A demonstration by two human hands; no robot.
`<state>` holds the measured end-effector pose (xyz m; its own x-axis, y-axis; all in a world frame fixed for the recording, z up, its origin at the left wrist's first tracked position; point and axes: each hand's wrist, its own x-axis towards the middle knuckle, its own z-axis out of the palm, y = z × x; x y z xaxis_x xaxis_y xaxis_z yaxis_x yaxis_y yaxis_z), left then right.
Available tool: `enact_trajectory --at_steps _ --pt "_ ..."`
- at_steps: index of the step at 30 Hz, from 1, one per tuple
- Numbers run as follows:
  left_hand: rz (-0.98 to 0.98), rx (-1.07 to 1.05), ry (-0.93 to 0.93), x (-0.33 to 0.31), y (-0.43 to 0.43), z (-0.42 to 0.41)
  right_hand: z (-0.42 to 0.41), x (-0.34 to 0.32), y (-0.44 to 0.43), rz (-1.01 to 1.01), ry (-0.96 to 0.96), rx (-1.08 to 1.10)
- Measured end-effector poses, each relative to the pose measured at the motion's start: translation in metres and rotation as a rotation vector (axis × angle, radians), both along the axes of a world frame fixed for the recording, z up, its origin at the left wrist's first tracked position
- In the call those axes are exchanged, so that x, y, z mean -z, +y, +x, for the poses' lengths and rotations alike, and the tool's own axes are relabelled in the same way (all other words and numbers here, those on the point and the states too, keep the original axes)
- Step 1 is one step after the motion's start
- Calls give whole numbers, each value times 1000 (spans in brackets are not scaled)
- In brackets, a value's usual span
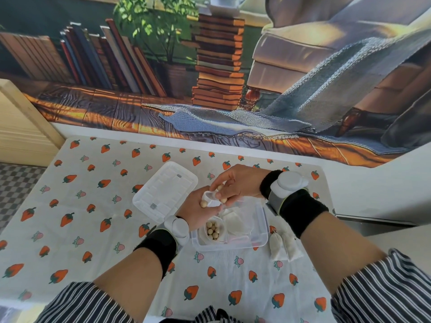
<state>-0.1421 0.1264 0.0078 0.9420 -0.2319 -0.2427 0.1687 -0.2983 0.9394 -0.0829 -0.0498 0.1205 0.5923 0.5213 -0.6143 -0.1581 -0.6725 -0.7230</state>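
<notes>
Just above the clear box point(261, 241), mid-frame: the small white pouch point(210, 198) is held in the air between both hands, with pale round beads point(204, 203) at its mouth.
Left hand point(198, 213): fingers curled round the pouch from below, gripping it with the mouth up; one bead rests against its fingers.
Right hand point(240, 183): comes in from the right, fingertips pinched on a couple of beads right at the pouch's opening.
Pouch, likely handling: thin, limp cloth and very light; it should collapse unless it is held by the rim, so grip near the mouth, not the bottom.
Beads, likely handling: hard, smooth and round, apt to roll or slip; best pinched a few at a time and kept over the box.
Supply: a cup point(213, 229) of beads sits in the box's lower left corner, beside flat pouches point(238, 223).
Bench point(93, 217): the lid point(163, 190) lies left of the box; filled pouches point(283, 245) lie just to its right.
</notes>
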Motion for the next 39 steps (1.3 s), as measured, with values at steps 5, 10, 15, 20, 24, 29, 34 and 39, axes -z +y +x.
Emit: enact_trajectory --at_steps 5,10,15,20,24,29,34,39 --pt "-4 -11 0 1 0 0 4 4 -2 57 73 88" --pt "1 -22 16 0 0 0 2 -3 0 143 176 142" --pt "-1 -20 -9 -4 1 -1 -2 -6 6 121 233 101" --pt "19 -20 5 -8 1 -1 -6 -4 11 137 252 137" --pt "38 -23 8 -8 1 -2 -7 -11 8 163 289 150" --pt "32 -24 -3 -6 3 -4 -2 -3 9 171 44 246" --pt "38 7 11 -4 4 -2 3 -2 11 86 -201 192" --pt "6 -19 32 -9 3 -1 3 -8 18 -70 -338 29"
